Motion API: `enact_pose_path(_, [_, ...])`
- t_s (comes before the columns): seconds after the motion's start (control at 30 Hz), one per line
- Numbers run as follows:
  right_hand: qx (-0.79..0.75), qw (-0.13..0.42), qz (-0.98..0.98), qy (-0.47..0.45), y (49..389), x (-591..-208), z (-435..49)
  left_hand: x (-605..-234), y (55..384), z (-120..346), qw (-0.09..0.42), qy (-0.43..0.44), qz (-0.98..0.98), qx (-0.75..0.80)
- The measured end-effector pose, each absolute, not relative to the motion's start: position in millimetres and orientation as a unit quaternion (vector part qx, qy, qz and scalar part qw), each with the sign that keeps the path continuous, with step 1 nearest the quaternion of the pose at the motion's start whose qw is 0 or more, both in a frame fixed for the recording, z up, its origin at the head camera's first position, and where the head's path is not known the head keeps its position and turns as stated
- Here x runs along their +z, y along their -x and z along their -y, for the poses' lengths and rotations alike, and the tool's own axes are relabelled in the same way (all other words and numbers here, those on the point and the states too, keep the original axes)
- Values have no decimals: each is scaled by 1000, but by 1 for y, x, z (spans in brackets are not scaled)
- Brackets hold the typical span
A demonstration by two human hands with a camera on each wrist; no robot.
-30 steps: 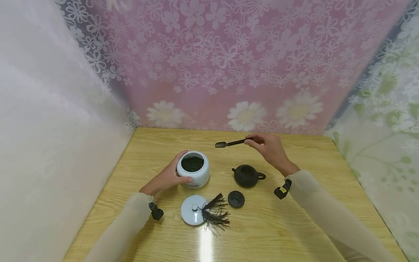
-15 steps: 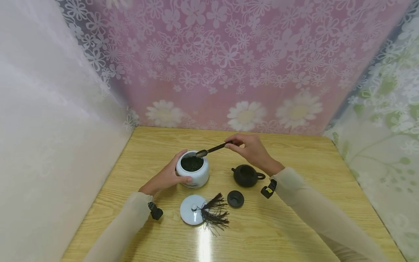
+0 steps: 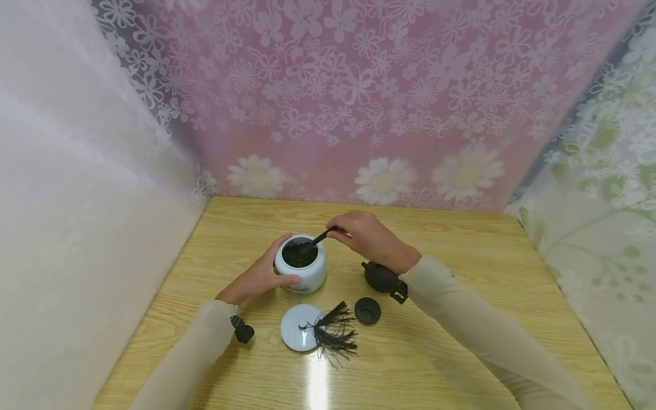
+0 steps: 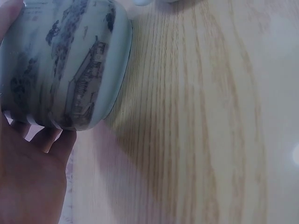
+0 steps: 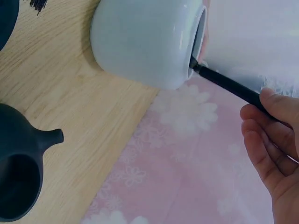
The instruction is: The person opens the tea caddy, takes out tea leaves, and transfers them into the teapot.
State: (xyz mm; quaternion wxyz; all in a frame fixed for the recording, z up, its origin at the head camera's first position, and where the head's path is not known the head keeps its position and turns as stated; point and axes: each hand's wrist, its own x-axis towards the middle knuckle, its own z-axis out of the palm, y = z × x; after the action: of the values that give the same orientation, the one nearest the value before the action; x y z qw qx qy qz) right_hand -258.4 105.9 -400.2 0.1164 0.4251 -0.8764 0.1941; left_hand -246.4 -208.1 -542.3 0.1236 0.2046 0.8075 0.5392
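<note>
My left hand [image 3: 259, 275] grips a white ceramic jar [image 3: 310, 280] from its left side, thumb across the front. Dark loose tea leaves [image 3: 296, 255] fill part of the jar. In the left wrist view the jar [image 4: 60, 60] shows a painted landscape, and the fingers [image 4: 44, 140] curl round it. Between thumb and fingers my right hand [image 3: 365, 232] pinches the dark handle of a tea scoop [image 3: 324, 234]. The scoop's head is down inside the jar's mouth among the leaves; the right wrist view shows only its handle [image 5: 229, 86] entering the opening.
A dark teapot [image 3: 378, 277] without its lid stands partly under my right wrist. Its small round lid [image 3: 367, 310] lies in front. The jar's white lid [image 3: 297, 329], with a dark tassel [image 3: 335, 333], lies nearer me on the wooden table [image 3: 246, 376]. Patterned cloth walls enclose the table.
My right hand has moved left with the scoop, from above the teapot to the jar, and the scoop's head has dipped into the leaves. The left hand keeps holding the jar.
</note>
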Motion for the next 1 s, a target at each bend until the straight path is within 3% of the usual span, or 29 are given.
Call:
enact_pose_path(0.47, [193,30,886,-420,267,-424,-80,-539,245,209,132,-200,-807,540])
enact_pose_path(1.0, [301,17,880,-368,280,-454,-76,-535,242,208,141,-188,-805,544])
